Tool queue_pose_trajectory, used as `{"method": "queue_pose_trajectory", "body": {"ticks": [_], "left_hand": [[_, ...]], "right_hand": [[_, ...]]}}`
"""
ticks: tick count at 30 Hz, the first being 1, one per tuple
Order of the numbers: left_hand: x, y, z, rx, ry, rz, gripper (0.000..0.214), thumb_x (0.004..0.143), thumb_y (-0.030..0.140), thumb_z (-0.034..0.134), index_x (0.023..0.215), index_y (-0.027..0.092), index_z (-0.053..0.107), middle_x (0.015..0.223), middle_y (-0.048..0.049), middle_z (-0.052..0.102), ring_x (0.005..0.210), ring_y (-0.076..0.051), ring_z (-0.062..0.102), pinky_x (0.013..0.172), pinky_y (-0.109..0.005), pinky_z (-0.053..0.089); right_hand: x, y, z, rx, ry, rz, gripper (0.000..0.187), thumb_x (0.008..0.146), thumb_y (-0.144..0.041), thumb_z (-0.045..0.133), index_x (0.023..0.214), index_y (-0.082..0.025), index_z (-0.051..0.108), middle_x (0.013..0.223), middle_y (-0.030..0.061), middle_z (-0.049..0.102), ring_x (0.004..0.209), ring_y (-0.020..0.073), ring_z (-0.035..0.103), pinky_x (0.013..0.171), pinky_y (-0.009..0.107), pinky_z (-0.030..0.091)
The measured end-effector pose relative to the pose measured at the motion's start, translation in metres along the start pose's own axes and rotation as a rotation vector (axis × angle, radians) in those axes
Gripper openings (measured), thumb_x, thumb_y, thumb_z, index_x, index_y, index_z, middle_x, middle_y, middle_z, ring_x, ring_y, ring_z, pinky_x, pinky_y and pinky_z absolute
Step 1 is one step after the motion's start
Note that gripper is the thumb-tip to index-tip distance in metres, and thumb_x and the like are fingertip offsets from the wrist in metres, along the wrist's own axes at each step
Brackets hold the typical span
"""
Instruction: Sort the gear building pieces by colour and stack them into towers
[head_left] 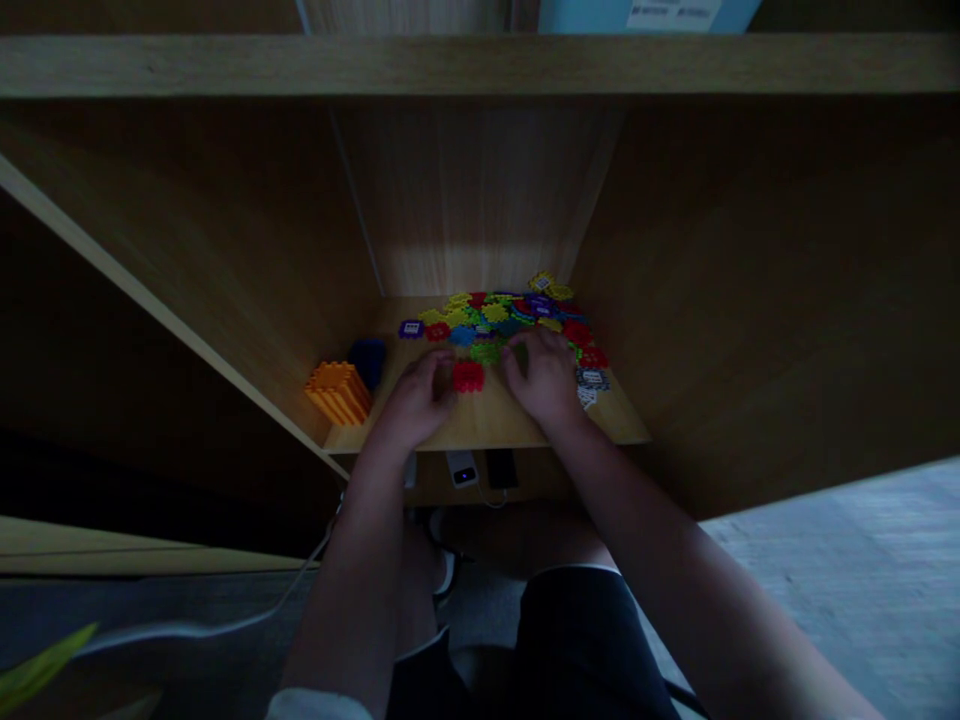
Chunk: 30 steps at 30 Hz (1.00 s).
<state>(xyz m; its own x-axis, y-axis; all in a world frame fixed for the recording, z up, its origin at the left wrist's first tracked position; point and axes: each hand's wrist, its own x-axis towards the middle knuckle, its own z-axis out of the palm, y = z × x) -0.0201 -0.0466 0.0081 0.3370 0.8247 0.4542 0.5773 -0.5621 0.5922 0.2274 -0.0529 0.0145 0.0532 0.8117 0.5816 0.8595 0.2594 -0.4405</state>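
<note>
On the wooden shelf, a small stack of red notched plastic pieces (469, 377) sits between my two hands. My left hand (422, 397) is just left of it, fingers loosely curved and apart; whether a fingertip touches the stack I cannot tell. My right hand (543, 375) reaches over the near right side of a loose pile of colourful interlocking pieces (495, 313), its thumb apart from its fingers. Close to that thumb lie green pieces (486, 352). The right fingertips are partly hidden against the pile. I see nothing held in either hand.
An orange stack of notched pieces (337, 392) stands at the shelf's left, with a dark blue stack (367, 361) behind it. White and dark pieces (592, 379) lie by the right wall. Below are a white device (462, 468) and a black phone-like object (501, 468) with a cable.
</note>
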Motion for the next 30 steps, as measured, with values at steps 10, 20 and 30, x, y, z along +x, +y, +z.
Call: {"method": "queue_pose_trajectory", "body": {"ticks": [10,20,30], "left_hand": [[-0.002,0.0,-0.004,0.035,-0.001,-0.038,0.055,0.094,0.016,0.064,0.148,0.02,0.057,0.149,-0.0133,0.071,0.144,-0.032,0.065,0.127,-0.055,0.052],[-0.002,0.003,-0.004,0.045,0.031,-0.014,0.052,0.094,0.014,0.064,0.145,0.022,0.058,0.15,-0.0122,0.07,0.144,-0.031,0.065,0.127,-0.055,0.051],[-0.004,0.024,-0.009,0.047,0.208,0.143,0.04,0.108,0.03,0.063,0.147,0.023,0.059,0.138,-0.0114,0.074,0.134,-0.029,0.068,0.12,-0.051,0.054]], "right_hand": [[0.007,0.021,0.008,-0.347,0.015,0.53,0.059,0.104,-0.045,0.049,0.142,-0.003,0.066,0.171,0.0342,0.044,0.163,0.0505,0.033,0.124,0.084,0.027],[0.008,0.018,0.004,-0.311,0.051,0.487,0.059,0.099,-0.036,0.051,0.148,-0.006,0.062,0.16,0.0309,0.055,0.149,0.0503,0.047,0.12,0.084,0.032],[-0.002,0.001,-0.007,0.219,0.079,-0.117,0.032,0.108,-0.03,0.05,0.137,-0.024,0.061,0.128,0.0135,0.075,0.115,0.0284,0.073,0.104,0.049,0.062]]}}
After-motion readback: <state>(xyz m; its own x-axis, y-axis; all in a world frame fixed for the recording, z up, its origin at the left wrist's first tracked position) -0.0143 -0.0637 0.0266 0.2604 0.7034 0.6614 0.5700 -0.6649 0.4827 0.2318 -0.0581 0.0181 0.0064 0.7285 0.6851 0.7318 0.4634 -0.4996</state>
